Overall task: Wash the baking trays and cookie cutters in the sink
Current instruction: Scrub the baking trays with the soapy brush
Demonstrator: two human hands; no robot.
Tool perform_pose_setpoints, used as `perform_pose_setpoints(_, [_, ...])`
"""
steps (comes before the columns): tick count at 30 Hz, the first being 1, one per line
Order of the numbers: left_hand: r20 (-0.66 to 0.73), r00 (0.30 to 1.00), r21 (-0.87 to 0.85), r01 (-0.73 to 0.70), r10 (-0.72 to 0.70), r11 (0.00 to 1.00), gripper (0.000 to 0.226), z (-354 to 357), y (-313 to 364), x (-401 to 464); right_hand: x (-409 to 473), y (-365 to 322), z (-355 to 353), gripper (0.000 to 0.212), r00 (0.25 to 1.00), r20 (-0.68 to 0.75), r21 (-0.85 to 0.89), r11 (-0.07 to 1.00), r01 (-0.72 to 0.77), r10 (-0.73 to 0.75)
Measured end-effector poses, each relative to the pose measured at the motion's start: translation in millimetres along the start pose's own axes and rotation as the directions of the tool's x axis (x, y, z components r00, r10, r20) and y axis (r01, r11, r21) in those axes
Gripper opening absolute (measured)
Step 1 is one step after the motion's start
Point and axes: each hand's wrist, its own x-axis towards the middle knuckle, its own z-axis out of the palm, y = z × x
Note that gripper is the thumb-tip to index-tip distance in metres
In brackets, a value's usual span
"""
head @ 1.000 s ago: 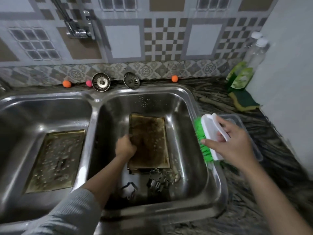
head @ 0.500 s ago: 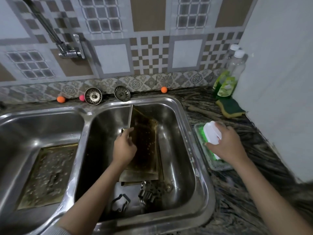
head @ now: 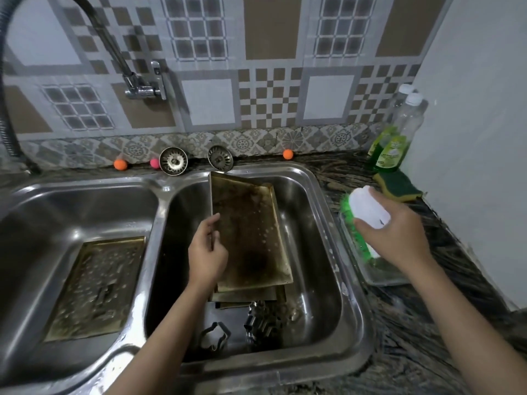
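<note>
Head view: the stained baking tray (head: 251, 229) in the right sink basin (head: 322, 252) is tipped up more than half a second ago, its left edge lifted by the left hand (head: 206, 252), whose grip pinches that edge. Cookie cutters (head: 256, 323) lie in front of the tray. To its right, the right hand (head: 396, 232) still grips the scrub brush (head: 368, 215), bristles now in the clear tub (head: 379, 276) on the counter (head: 427, 323).

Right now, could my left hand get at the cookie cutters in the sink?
Probably yes, once it lets go: the left hand grips the tilted tray, and the cookie cutters lie uncovered just below in the same basin.
</note>
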Motion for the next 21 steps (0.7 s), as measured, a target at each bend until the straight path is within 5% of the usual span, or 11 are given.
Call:
perform_pose_setpoints(5, [-0.003,0.999,-0.051,-0.049,0.049,0.997,0.038,5,4,-13,-34,-82,52,0.072,0.990,0.109,0.290,0.955,0.058,-0.093])
perform_pose_setpoints(9, [-0.030,0.992,-0.129,-0.123,0.120,0.984,0.041,0,11,-27,-37,-101,106,0.070,0.950,0.202,0.218,0.956,0.194,-0.239])
perform_pose_setpoints(13, [0.008,0.979,-0.131,-0.201,0.203,0.971,0.042,-9,17,-38,4,-114,114,0.068,0.998,-0.007,0.231,0.971,0.065,-0.065])
perform_pose_setpoints(18, [-0.156,0.972,-0.143,-0.198,0.175,0.970,0.041,-35,22,-6,-53,-119,147,0.075,0.910,0.189,0.312,0.901,0.301,-0.370])
perform_pose_setpoints(21, [-0.066,0.969,-0.144,-0.245,0.237,0.959,0.040,-36,25,-7,-3,-102,139,0.070,0.973,0.100,0.258,0.950,0.177,-0.208])
